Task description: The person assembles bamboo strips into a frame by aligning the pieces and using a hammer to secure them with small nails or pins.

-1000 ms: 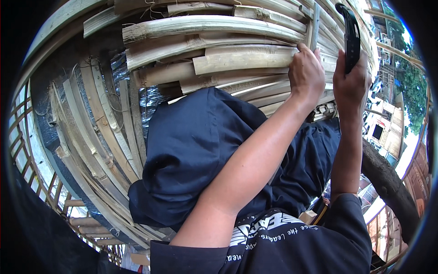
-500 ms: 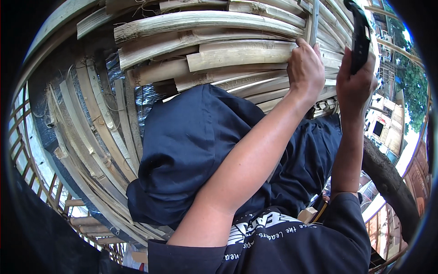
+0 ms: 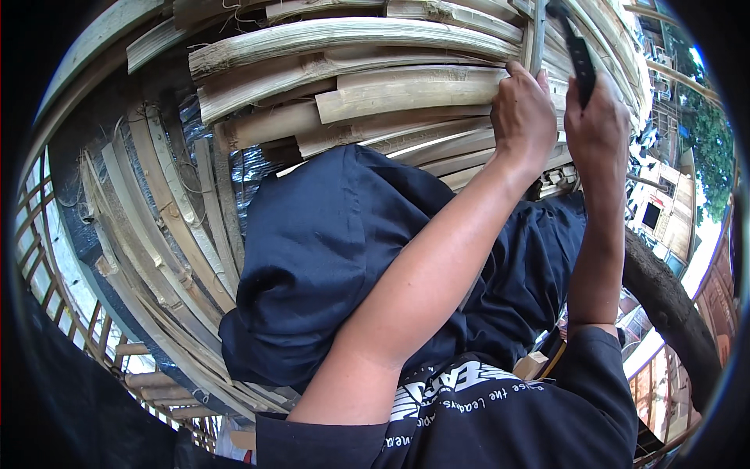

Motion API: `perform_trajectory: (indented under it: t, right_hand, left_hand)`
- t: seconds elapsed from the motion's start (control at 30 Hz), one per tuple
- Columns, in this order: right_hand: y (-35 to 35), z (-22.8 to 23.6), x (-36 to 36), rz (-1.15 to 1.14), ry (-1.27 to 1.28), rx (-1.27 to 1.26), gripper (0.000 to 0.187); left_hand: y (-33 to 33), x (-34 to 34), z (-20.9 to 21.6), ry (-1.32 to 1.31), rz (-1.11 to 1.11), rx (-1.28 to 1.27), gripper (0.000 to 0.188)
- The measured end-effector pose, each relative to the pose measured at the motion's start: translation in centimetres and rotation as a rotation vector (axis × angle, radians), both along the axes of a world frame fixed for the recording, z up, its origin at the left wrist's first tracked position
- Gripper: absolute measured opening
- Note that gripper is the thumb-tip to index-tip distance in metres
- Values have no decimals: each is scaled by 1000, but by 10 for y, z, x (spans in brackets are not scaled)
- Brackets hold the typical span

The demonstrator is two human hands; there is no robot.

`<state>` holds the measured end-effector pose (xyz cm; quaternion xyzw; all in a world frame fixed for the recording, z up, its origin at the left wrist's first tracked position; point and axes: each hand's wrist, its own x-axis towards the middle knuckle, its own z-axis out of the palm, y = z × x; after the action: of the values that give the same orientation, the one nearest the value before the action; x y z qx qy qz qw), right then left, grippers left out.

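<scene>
My left hand (image 3: 525, 109) is closed around the lower end of a narrow wooden strip (image 3: 534, 43). That strip points toward the top edge and crosses the split bamboo slats (image 3: 414, 90). Beside it, my right hand (image 3: 600, 117) grips a black tool (image 3: 581, 66) with small marks along its side. The tool's dark upper end is near the top of the strip; whether they touch I cannot tell, and its exact kind is unclear. Both palms are turned out of sight.
More bamboo strips (image 3: 168, 203) lie lengthwise on the left over dark sheeting. Dark cloth (image 3: 312, 250) covers my legs, close to the slats. A thick brown branch or trunk (image 3: 668, 301) slants at the right. Cut slat ends (image 3: 556, 181) are stacked beyond my knees.
My right hand has swung left with the black tool, bringing it close to the strip. My left hand stays around the strip in nearly the same place.
</scene>
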<state>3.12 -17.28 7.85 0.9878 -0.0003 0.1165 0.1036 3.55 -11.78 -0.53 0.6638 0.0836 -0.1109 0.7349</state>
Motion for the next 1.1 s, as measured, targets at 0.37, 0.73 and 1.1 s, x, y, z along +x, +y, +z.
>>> perform_trajectory:
  t: [0.37, 0.73, 1.1]
  right_hand:
    - [16, 9, -5, 73, -128, 137, 25]
    - [1, 8, -2, -50, 86, -107, 25]
    - [21, 16, -9, -19, -128, 145, 24]
  left_hand:
    - [0, 2, -1, 36, -46, -38, 31]
    - [-2, -4, 3, -5, 5, -4, 32]
    - [-3, -4, 2, -15, -67, -6, 30]
